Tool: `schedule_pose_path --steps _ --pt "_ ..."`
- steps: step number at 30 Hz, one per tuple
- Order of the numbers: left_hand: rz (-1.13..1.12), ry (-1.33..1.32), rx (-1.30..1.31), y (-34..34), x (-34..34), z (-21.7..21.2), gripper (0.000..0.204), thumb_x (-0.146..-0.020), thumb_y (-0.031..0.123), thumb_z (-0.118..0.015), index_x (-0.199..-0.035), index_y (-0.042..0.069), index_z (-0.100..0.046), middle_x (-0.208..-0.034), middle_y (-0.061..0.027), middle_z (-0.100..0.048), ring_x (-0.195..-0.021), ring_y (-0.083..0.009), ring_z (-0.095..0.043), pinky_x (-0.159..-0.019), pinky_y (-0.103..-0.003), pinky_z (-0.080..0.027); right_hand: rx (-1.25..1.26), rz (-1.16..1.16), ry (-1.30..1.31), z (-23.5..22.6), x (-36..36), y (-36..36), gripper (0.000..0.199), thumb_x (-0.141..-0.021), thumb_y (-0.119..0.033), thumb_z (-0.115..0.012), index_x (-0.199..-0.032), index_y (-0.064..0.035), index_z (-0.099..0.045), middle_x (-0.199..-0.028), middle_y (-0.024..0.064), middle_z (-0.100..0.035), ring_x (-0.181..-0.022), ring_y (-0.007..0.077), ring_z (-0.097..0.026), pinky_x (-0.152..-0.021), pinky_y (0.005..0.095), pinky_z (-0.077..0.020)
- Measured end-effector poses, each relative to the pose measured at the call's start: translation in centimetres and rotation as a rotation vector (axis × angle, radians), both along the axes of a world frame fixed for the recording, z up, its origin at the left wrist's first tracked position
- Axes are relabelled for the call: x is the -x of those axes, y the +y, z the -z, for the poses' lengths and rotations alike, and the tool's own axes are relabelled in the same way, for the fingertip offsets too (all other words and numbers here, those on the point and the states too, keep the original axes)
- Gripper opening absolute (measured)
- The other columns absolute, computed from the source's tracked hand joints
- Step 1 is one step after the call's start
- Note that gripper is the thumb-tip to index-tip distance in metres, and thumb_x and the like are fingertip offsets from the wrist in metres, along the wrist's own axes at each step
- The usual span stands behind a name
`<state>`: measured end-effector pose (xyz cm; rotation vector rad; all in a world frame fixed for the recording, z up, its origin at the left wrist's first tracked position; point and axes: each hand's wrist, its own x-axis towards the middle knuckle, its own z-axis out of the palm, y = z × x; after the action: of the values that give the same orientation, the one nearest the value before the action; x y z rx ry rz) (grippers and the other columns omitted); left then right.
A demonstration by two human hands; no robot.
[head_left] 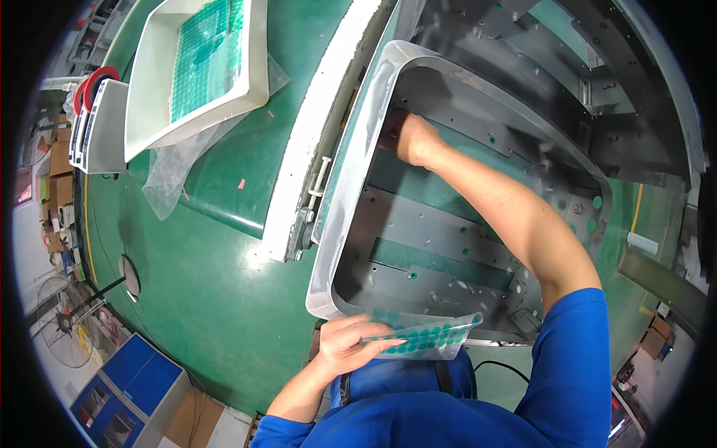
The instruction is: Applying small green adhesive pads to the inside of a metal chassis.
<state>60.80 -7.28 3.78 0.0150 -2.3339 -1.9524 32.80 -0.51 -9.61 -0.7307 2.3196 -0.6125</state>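
My left hand [349,343] is closed on a curled clear sheet [433,340] carrying rows of green round stickers, with the thumb and fingers pinching its left end. The sheet lies over the near rim of a large grey metal housing [326,257]. My right arm reaches across into the housing. Deep in its far left corner, my right hand [417,142] is against or close to the inner wall; shadow hides the fingers there, so their grip is unclear. Green dots [463,252] sit at several spots on the perforated metal panels inside.
Beyond the housing's left side, a white bin [258,78] of green sticker sheets rests on a green-topped table [246,168]. Red tape rolls [95,86] are on a white dispenser beside it. Further metal framing [642,97] rises at the right. A fan [66,321] stands far left.
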Motion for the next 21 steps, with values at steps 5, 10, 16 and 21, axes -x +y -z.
schedule_pose_path --steps 5,10,16,21 --pt "-0.003 0.014 -0.023 0.0 0.0 0.0 0.016 -0.064 0.004 -0.072 -0.075 0.001 -0.06 -0.06 -0.0074 -0.059 -0.044 -0.0114 -0.05 -0.037 -0.021 -0.036 0.003 0.024 0.025 -1.3 -0.4 -0.2 0.024 -0.074 -0.022 -0.057 -0.095 -0.0124 -0.062 -0.097 0.0121 -0.06 -0.093 0.0285 -0.056 -0.074 0.0365 -0.0459" --pt "-0.004 0.008 -0.019 0.0 0.1 -0.1 0.016 -0.064 0.004 -0.072 -0.074 0.0 -0.06 -0.06 -0.0077 -0.059 -0.044 -0.0114 -0.05 -0.037 -0.021 -0.036 -0.02 0.048 -0.008 -2.5 -0.6 -0.4 0.023 -0.074 -0.02 -0.057 -0.095 -0.0122 -0.062 -0.096 0.0123 -0.06 -0.093 0.029 -0.056 -0.074 0.0369 -0.0459" --pt "-0.054 -0.03 -0.011 0.2 0.0 -0.2 0.017 -0.061 0.008 -0.075 -0.07 0.001 -0.062 -0.058 -0.0072 -0.059 -0.044 -0.0111 -0.05 -0.038 -0.021 -0.035 -0.048 0.04 0.043 -2.9 -0.9 -0.3 0.022 -0.075 -0.02 -0.056 -0.093 -0.0106 -0.062 -0.096 0.0129 -0.06 -0.093 0.0291 -0.056 -0.074 0.0368 -0.0462" --pt "-0.066 -0.022 -0.019 0.3 0.1 -0.1 0.018 -0.061 0.008 -0.075 -0.07 0.001 -0.062 -0.058 -0.0073 -0.059 -0.044 -0.0113 -0.05 -0.038 -0.021 -0.035 -0.05 0.064 0.061 -3.3 -1.1 -0.4 0.022 -0.075 -0.021 -0.055 -0.092 -0.0093 -0.062 -0.095 0.013 -0.06 -0.092 0.0294 -0.056 -0.074 0.0371 -0.0462"
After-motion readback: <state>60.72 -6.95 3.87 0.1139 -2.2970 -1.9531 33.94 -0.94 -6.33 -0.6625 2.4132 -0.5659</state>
